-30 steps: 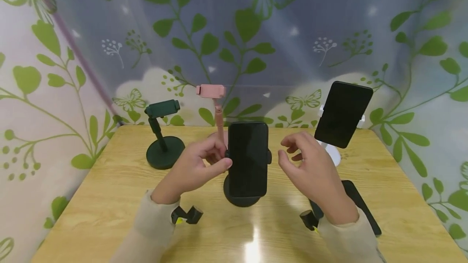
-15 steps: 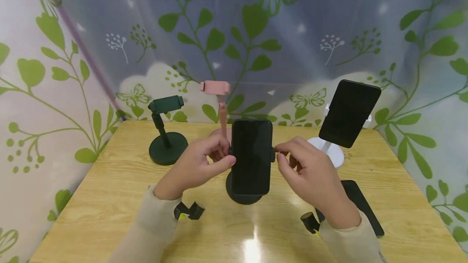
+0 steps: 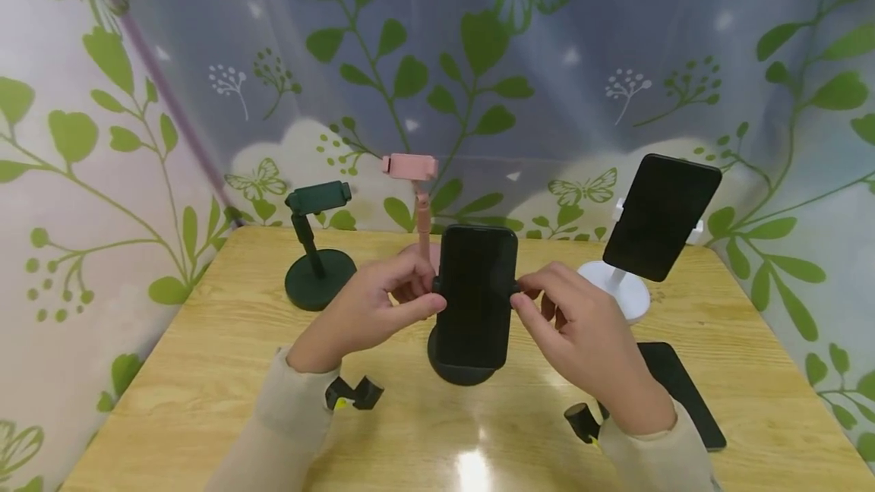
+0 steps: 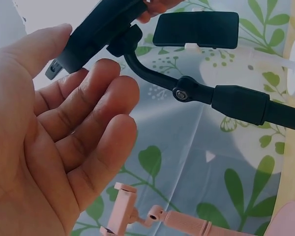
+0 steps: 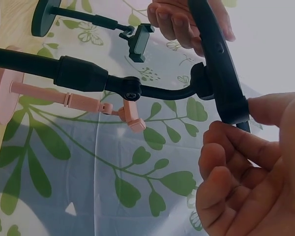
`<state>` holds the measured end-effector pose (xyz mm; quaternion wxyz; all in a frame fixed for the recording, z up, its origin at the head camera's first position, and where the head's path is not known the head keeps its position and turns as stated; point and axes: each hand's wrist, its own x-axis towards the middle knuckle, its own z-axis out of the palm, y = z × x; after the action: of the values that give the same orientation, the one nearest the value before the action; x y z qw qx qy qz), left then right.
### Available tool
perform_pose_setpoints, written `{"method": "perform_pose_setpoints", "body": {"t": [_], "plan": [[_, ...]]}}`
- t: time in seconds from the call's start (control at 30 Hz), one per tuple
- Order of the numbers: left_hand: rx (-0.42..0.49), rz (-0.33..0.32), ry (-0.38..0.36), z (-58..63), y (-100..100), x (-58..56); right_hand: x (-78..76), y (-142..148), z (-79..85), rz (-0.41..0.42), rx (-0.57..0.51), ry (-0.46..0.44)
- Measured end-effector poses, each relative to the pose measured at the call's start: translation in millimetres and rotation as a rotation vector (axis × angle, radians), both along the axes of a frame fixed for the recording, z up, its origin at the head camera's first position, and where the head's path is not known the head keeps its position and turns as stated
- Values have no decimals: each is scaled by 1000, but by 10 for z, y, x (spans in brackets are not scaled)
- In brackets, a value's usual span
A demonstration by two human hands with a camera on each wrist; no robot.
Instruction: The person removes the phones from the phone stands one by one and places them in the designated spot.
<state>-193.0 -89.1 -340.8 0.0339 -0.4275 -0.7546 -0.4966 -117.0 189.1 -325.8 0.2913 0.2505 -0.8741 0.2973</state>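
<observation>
A black smartphone (image 3: 476,296) stands upright in the clamp of a black phone stand (image 3: 462,375), screen toward me. My left hand (image 3: 372,311) pinches the left side of the clamp between thumb and forefinger. In the left wrist view the thumb lies on the near edge of the holder (image 4: 105,37), with fingertips behind it. On the opposite side, my right hand (image 3: 577,325) pinches the clamp's right end. The right wrist view shows its thumb and forefinger at the clamp edge (image 5: 233,110). The stand's jointed arm (image 5: 81,73) runs behind the phone.
Behind the left hand stand a dark green phone stand (image 3: 319,200) and a pink phone stand (image 3: 412,167). A white stand (image 3: 618,291) at right bears another smartphone (image 3: 661,217). Partly under the right forearm lies a black phone (image 3: 683,393). A patterned curtain (image 3: 383,36) borders the table.
My right hand has come in from the right and taken hold of the clamp's right end. The left hand stays at the left side. The view has shifted slightly.
</observation>
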Motion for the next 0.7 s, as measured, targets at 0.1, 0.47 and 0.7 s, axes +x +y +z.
{"method": "perform_pose_setpoints", "body": {"t": [0.1,0.47,0.7], "plan": [[7,-3,-13,-17,-1,5,-6,7,-13,17,-12,-24],[46,-36,-27,-12,72,14,-30,48,4,-3,-18,-46],[70,-28,-78,-27,73,-8,-43,34,-11,-27,-8,-97]]}}
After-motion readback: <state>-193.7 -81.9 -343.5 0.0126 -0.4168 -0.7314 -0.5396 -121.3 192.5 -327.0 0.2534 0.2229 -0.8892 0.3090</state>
